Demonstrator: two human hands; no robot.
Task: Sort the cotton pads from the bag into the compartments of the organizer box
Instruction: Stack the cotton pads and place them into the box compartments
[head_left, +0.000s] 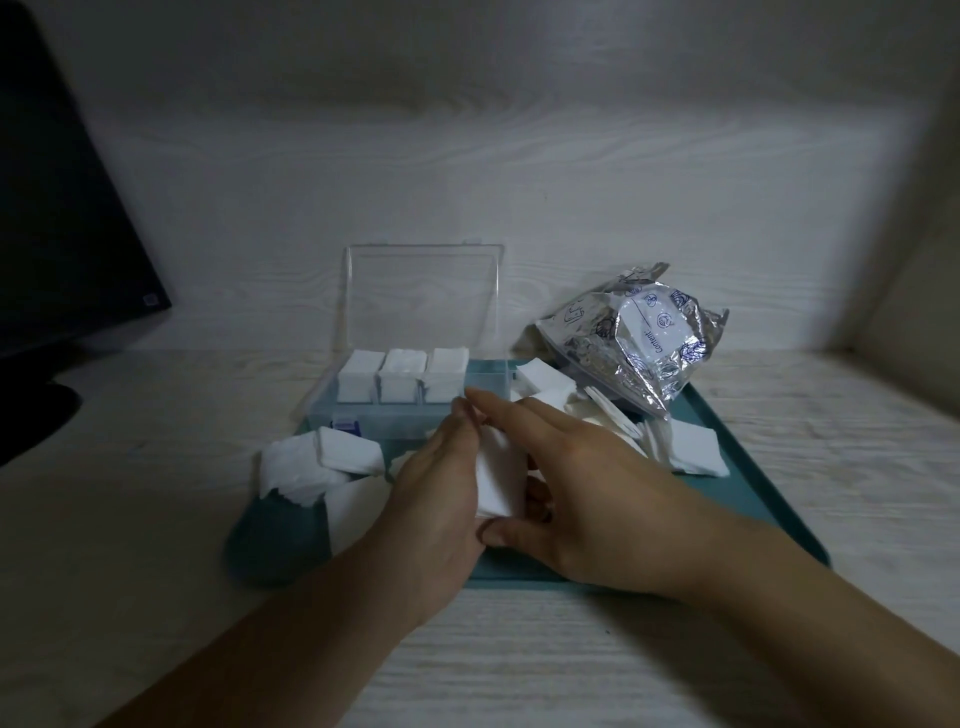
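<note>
I see a pale wood-grain table (156, 519) filling the lower frame, with a dark monitor (62, 208) cut off at the upper left edge. At centre lies a teal tray (769, 499); its near left corner is blurred and partly buried under loose cotton pads (311, 462). On the tray's far side stands the clear organizer box (405, 400), lid upright, with 3 back compartments filled by upright white stacks; I cannot make out the front compartments, since both hands block them. To the right, the crinkled silver bag (639, 343) slumps open toward the lower left, more pads spilling from its mouth across the tray. My left hand (441, 499) and right hand (587, 483) meet at frame centre, fingers and thumbs closed around 1 stack of pads (501, 480), its long axis running near to far, tilted slightly. The stack's lower edge is hidden by my right thumb.
</note>
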